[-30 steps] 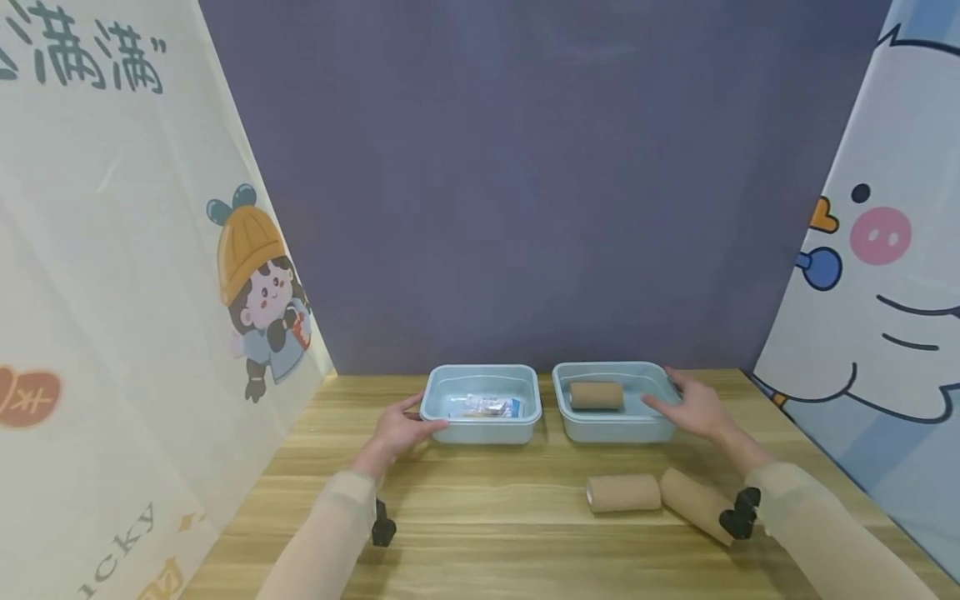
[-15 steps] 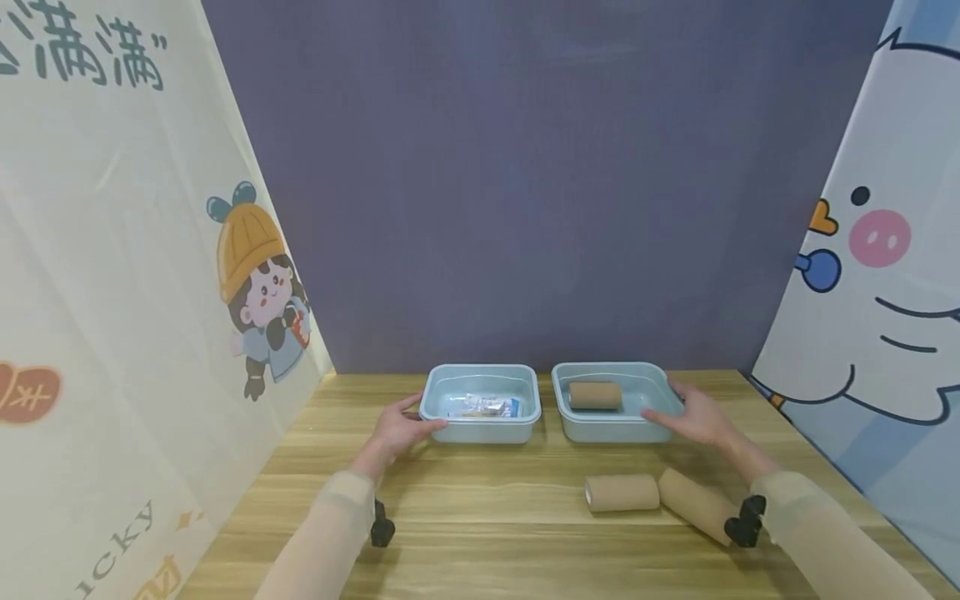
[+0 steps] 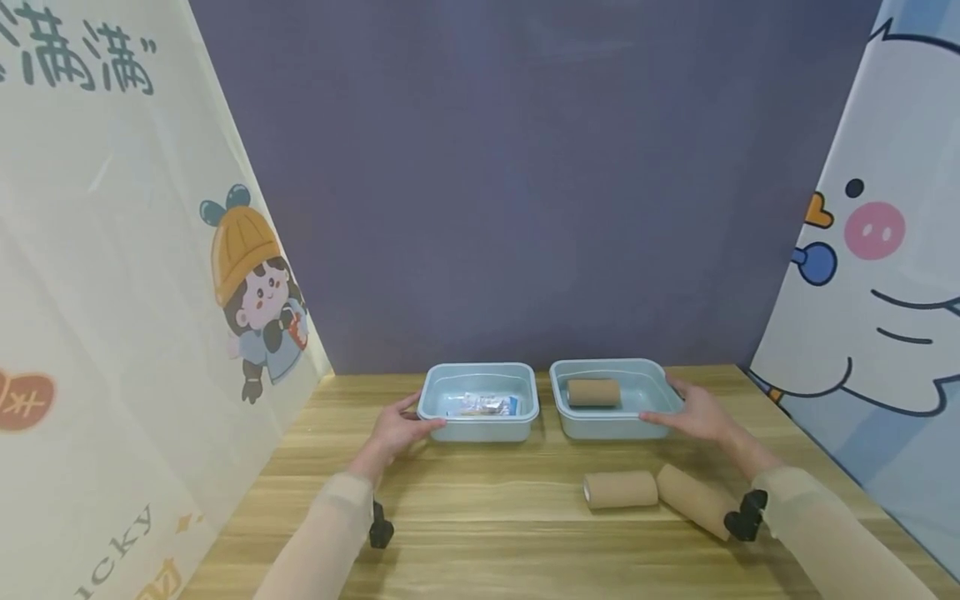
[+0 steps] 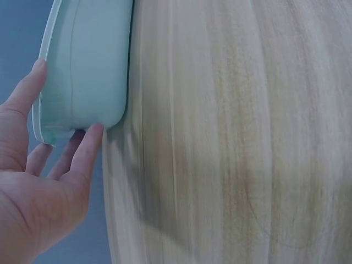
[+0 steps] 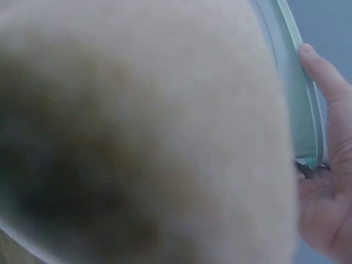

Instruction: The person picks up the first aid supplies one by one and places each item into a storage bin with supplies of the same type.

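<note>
Two light-blue plastic boxes stand side by side near the table's back edge. My left hand holds the left box at its left end, thumb on the rim and fingers against the end wall; the left wrist view shows this grip close. Inside lie clear and blue-printed packets. My right hand grips the right box at its right end, thumb along the front rim, other fingers mostly hidden behind the end. One brown cardboard roll lies in that box.
Two more cardboard rolls, a left one and a slanted one, lie on the wooden table before the right box, the slanted one beside my right wrist. A blurred pale brown shape fills much of the right wrist view. A dark backdrop rises behind.
My right thumb has come forward and down from over the right box's inside onto its front rim. The left hand, boxes and rolls keep their places; the head view shifts slightly.
</note>
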The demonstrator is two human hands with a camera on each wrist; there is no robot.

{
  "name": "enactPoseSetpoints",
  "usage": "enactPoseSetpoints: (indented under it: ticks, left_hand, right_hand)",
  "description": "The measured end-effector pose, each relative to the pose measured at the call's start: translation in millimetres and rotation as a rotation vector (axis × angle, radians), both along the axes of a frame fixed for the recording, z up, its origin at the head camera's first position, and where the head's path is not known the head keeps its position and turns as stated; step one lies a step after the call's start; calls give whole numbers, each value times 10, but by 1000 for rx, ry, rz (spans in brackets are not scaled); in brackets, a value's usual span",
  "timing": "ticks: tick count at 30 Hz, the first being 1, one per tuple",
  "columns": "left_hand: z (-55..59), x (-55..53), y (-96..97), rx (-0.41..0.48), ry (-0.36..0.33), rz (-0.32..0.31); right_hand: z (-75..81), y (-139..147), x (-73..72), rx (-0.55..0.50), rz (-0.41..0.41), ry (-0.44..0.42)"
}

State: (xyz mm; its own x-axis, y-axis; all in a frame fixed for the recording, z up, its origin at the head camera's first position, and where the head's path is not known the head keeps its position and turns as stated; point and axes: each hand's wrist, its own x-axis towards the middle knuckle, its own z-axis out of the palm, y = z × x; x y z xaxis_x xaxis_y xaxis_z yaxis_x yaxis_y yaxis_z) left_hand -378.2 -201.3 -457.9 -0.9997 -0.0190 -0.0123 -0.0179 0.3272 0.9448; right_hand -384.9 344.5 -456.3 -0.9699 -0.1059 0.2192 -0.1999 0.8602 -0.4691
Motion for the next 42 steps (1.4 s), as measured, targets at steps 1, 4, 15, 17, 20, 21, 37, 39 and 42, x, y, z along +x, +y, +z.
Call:
enactPoseSetpoints:
  ticks: [1,4,15,17,20,21,37,39,42]
  left_hand:
    - [-8,-2,-1,2,2,0]
    - [-34,-8,-6,7,12,-2]
    - [14,-52,45,-232,218,48]
    - [70,-49,81,-303,285,59]
    - [152,-35,150,-354,356,57]
    - [177,-24,177,-355,373,50]
    - [403,136,661,-319,527,-125]
    - [436,156,713,-303,515,-141]
    - [473,177,790,-273,508,-167]
  right_hand:
    - [1,3,-1,3,1,-1]
    - [1,14,-7,7,1,-6]
    - [48,31,-6,5,7,-31]
    - [61,30,-7,6,2,-36]
    - [73,24,-9,8,3,-51]
    - [73,21,-8,8,0,-55]
    - [81,15,20,-4,-9,-71]
    - [76,19,17,1,-19,-70]
    - [76,17,9,2,-18,-74]
